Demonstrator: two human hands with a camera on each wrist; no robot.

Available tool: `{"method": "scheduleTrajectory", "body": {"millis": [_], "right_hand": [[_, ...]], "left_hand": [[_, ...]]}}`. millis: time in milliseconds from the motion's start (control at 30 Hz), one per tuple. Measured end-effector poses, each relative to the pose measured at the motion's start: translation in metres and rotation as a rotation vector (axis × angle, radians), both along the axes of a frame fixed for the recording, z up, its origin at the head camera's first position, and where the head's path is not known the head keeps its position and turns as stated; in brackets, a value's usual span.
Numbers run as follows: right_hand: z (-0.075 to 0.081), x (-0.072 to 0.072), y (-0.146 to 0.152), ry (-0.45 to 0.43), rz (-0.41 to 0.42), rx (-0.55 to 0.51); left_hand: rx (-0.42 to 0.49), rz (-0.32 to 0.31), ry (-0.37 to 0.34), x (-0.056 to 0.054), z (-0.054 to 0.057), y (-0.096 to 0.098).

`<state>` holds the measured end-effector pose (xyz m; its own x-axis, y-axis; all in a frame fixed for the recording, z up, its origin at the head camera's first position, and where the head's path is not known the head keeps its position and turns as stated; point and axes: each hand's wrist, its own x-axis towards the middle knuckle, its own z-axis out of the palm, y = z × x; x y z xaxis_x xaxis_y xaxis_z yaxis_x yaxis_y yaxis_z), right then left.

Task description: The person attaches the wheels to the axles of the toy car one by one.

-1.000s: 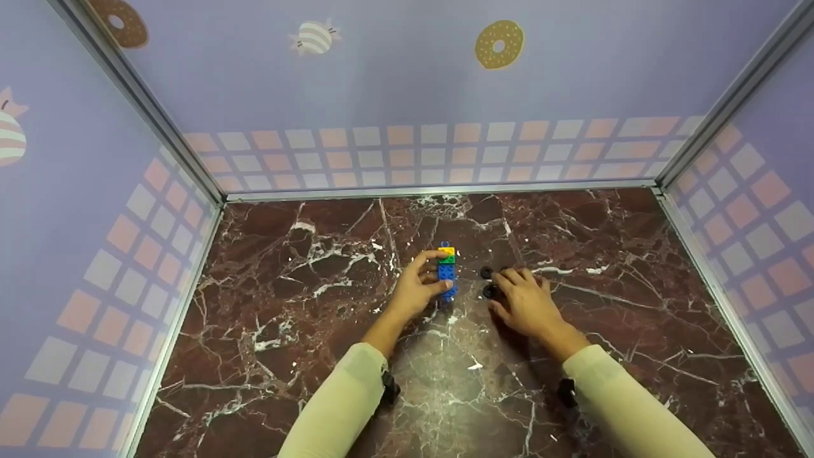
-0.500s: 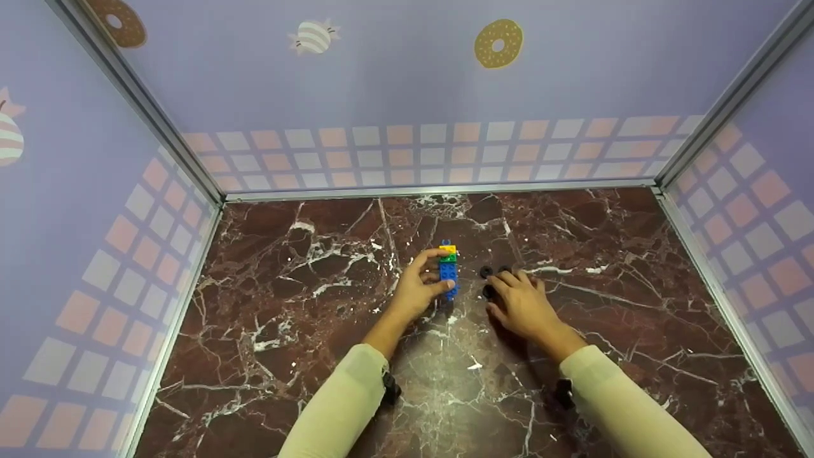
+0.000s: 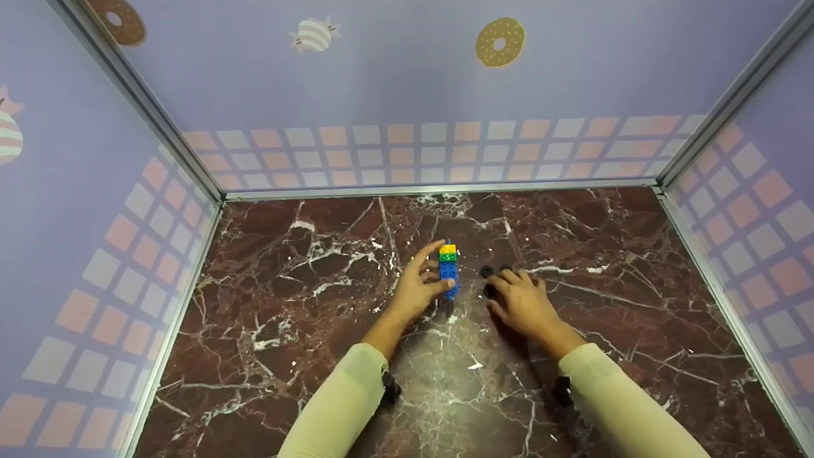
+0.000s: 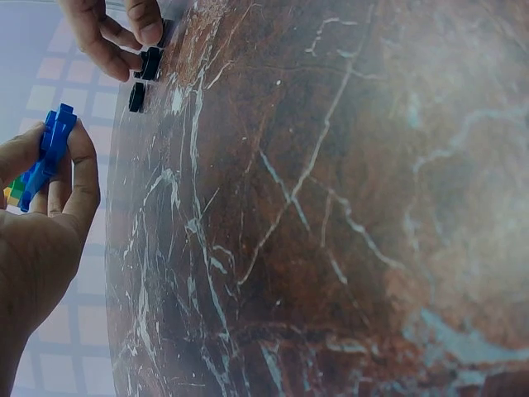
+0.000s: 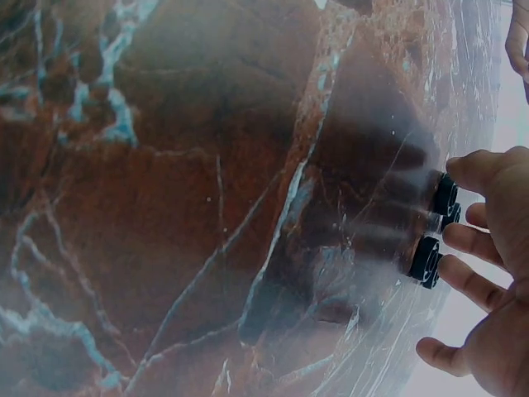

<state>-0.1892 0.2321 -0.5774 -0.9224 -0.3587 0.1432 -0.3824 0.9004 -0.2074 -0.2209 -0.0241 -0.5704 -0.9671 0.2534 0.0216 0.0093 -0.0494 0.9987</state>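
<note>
In the head view my left hand (image 3: 421, 283) pinches a stack of toy building bricks (image 3: 448, 270), blue with a green and a yellow brick at its far end. The left wrist view shows the blue part (image 4: 54, 142) between thumb and fingers, off the tabletop. To the right, my right hand (image 3: 523, 302) lies low over several small black toy wheels (image 3: 486, 271), fingers spread and loosely bent. In the right wrist view its fingertips are at the wheels (image 5: 426, 262), which lie flat; one wheel is partly hidden behind others.
The tabletop (image 3: 305, 356) is dark red with white marble veins. Purple panels with a pink and white check band (image 3: 407, 152) stand at the back and both sides, joined by metal edge strips (image 3: 381, 192).
My left index finger has shifted from the top of the yellow brick to its far-left edge. The brick stack has moved slightly. My right hand has shifted slightly left over the wheels.
</note>
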Motion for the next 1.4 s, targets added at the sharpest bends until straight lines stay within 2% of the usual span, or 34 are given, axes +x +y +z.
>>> {"method": "scheduleTrajectory", "body": {"millis": [467,1000,1400], "right_hand": [[-0.004,-0.007,0.002,0.053,-0.014,-0.008],[-0.002,-0.01,-0.004,0.017,-0.007,-0.023],[0.002,-0.011,-0.001,0.038,0.009,-0.055]], "left_hand": [[0.039,0.03,-0.04,-0.004,0.002,-0.002],[-0.012,0.073,-0.055,-0.004,0.008,-0.005],[0.097,0.048,-0.105,-0.001,0.005,-0.007]]}}
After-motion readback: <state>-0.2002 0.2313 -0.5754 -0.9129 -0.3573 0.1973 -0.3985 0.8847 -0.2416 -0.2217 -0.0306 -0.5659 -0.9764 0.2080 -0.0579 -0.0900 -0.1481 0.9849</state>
